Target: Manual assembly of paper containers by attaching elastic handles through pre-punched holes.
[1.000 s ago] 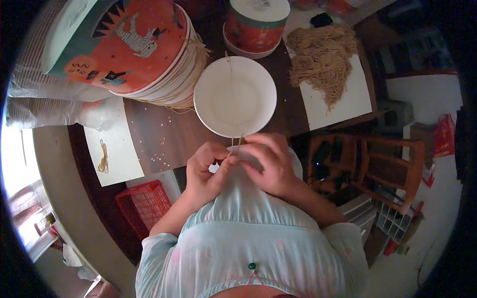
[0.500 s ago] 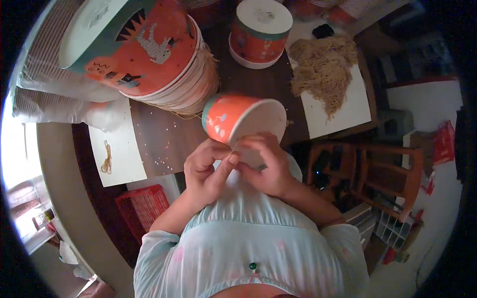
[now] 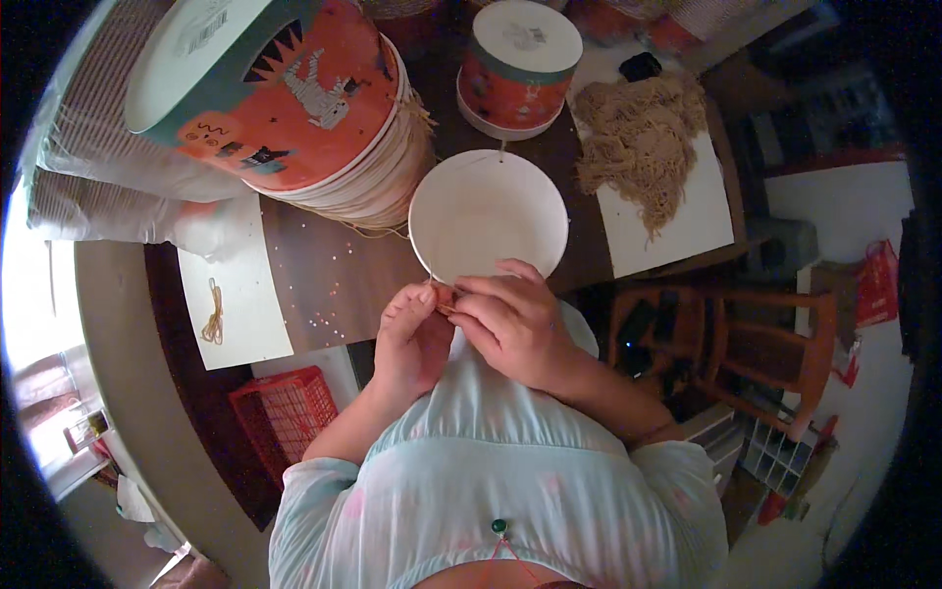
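Note:
A round paper bucket [image 3: 488, 216] rests in front of me with its white inside and open mouth turned toward me. At its near rim, my left hand [image 3: 404, 339] pinches a thin tan cord [image 3: 433, 276] between thumb and fingers. My right hand [image 3: 515, 329] meets it there, its thumb and fingertips also closed around the cord's end. The fingers partly hide the cord and the near rim. Another bit of cord shows at a hole in the far rim.
Stacked orange-and-green buckets [image 3: 304, 98] wrapped with cords lie at the left. A smaller bucket [image 3: 520, 74] stands upside down behind. Tangled tan cords [image 3: 643, 137] cover a white board [image 3: 687, 221]. A cord bundle [image 3: 213, 312], red basket [image 3: 285, 417] and wooden chair [image 3: 765, 344] are nearby.
The bucket has turned from lying sideways, orange wall showing, to facing its mouth toward me. My hands have shifted to its near rim, both still pinching.

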The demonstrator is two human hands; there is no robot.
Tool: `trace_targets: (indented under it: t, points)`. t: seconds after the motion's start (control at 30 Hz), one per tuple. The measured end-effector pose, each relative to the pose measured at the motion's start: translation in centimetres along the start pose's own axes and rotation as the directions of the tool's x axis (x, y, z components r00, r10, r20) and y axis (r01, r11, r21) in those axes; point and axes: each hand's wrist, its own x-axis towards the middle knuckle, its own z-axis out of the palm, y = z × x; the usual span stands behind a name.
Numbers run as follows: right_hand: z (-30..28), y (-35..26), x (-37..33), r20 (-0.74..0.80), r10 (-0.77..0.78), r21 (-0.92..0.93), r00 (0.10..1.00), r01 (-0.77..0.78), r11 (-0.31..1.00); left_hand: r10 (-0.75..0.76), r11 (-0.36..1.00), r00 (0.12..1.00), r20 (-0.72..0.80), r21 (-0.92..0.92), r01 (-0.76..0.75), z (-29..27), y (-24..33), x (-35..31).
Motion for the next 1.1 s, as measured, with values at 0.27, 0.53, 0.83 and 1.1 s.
trace_targets:
  t: [0.27,0.53,0.83,1.1]
  points:
    - [1.0,0.9,-2.5,0.047,-0.089,-0.178,0.995,0.096,0.979,0.126,0.992,0.984,0.125,-0.001,-0.127,-1.2,0.6,-0.3]
    - [0.9,2.1,-2.7,0.143,-0.046,-0.238,0.989,0.08,0.968,0.151,0.989,0.978,0.147,-0.026,-0.149,-0.3,2.7,0.7]
    - [-5.4,4.8,3.6,0.094,0.326,-0.409,0.941,-0.262,0.874,0.043,0.98,0.928,0.369,0.166,-0.111,-0.1,3.0,2.5]
    - [-6.9,8.6,5.1,0.154,0.473,-0.373,0.867,-0.392,0.841,0.274,0.142,0.828,0.49,0.83,-0.539,1.3,7.9,0.1]
